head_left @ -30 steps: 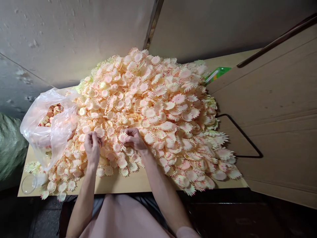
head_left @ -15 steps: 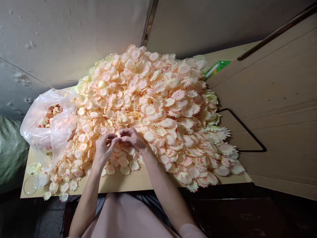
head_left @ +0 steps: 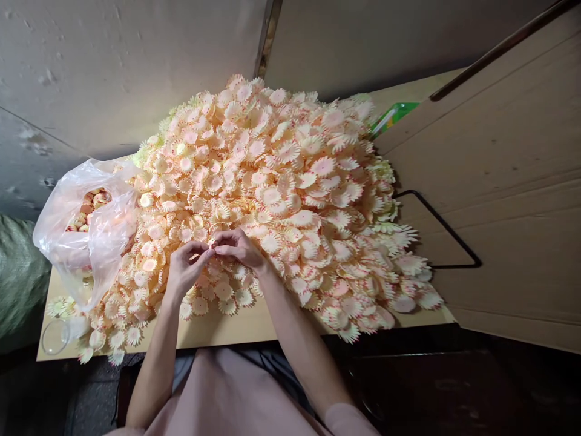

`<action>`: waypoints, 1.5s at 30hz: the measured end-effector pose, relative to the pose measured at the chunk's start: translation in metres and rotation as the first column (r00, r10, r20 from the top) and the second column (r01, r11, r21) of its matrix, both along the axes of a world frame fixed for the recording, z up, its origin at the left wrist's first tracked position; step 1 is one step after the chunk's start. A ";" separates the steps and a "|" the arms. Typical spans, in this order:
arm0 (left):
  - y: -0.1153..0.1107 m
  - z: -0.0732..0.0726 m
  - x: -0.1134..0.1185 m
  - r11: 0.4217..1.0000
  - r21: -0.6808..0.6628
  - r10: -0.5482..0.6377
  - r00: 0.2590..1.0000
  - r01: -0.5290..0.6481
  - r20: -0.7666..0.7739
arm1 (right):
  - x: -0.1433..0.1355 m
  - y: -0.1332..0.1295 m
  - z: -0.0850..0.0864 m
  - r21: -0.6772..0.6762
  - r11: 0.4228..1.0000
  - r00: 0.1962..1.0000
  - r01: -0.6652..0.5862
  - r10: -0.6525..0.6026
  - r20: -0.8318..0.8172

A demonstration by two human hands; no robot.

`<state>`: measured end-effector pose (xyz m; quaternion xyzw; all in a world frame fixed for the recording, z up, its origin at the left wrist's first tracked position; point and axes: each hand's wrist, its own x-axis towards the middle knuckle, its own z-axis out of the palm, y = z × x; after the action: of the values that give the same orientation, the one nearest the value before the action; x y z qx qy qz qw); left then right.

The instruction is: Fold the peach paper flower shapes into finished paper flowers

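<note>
My left hand (head_left: pixel 184 270) and my right hand (head_left: pixel 240 248) meet fingertip to fingertip above the front of a large heap. Between their pinched fingers is a small pale flower petal piece (head_left: pixel 211 243), mostly covered by the fingertips. Beneath and around both hands spreads the heap of artificial flower petal pieces (head_left: pixel 272 195), round and cream-pink with notched, red-specked edges. Left of the heap, a translucent plastic bag (head_left: pixel 106 242) lies open at the top. Small rounded cream-and-red pieces (head_left: pixel 91 209) show through its mouth.
The pile covers most of the pale tabletop (head_left: pixel 218 330). A clear round lid or cup (head_left: pixel 55 337) lies at the front left corner. Cardboard (head_left: pixel 508 200) stands along the right side, with a black metal loop (head_left: pixel 449 229) before it and a green packet (head_left: pixel 394 118) behind.
Both hands stay together at nearly the same spot, and the fingertips now hide more of the small petal piece. The whole view has shifted slightly.
</note>
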<state>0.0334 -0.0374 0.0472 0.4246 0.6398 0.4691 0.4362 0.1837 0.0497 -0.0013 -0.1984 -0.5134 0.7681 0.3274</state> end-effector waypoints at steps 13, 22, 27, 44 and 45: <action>-0.003 -0.003 -0.001 0.999 -0.044 0.011 0.975 -0.001 0.223 | 0.003 -0.004 -0.002 0.040 0.999 1.000 -0.025 0.025 -0.015; 0.003 0.007 -0.003 0.992 -0.076 -0.079 0.973 0.098 0.219 | 0.003 -0.003 0.000 -0.033 0.999 0.999 -0.017 0.015 -0.035; 0.000 0.006 -0.002 0.990 -0.070 -0.101 0.968 0.120 0.232 | 0.003 -0.002 -0.001 -0.076 0.997 0.998 -0.032 0.027 -0.062; -0.002 -0.001 0.001 0.995 -0.049 -0.078 0.989 0.085 0.127 | 0.000 -0.003 -0.001 -0.075 0.997 0.999 0.006 -0.009 -0.039; -0.002 -0.003 0.000 0.994 -0.056 -0.081 0.984 0.091 0.156 | 0.001 -0.002 -0.002 -0.078 0.997 0.999 0.005 -0.008 -0.039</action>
<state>0.0339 -0.0392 0.0445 0.4006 0.5999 0.4608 0.5171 0.1844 0.0472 -0.0032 -0.1974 -0.4757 0.7902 0.3321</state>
